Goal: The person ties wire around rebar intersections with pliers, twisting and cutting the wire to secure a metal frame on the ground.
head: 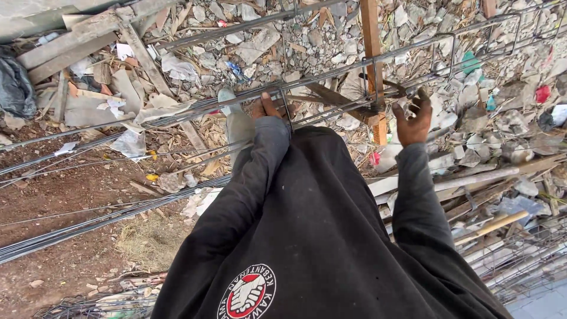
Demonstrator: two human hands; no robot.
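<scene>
Nearest the camera is the person's black sweatshirt (319, 236), with a round red and white emblem low on the chest and both sleeves reaching up and away. Beyond the sleeves runs the rebar cage (331, 74), a long frame of steel bars tied through rectangular stirrups. Its long axis runs from lower left to upper right, rising gently to the right; the left end points off past the picture's left edge and the right end toward the upper right corner.

The left hand (269, 108) rests on a lower bar of the cage just beside a stirrup (285, 103), its fingers curled over the steel; how tightly they close cannot be told, as the sleeve hides most of the hand. The right hand (413, 121) is raised just right of a wooden post (373, 65), its fingers bent and together around something small and dark; what it grips cannot be made out.

The post stands upright through the cage, with a knot of tie wire (373, 108) where they cross. A bundle of loose straight rebars (88, 227) lies on the brown soil at lower left, parallel to the cage. Farther off, rubble (331, 41), broken planks (77, 38) and scraps of litter cover the ground.
</scene>
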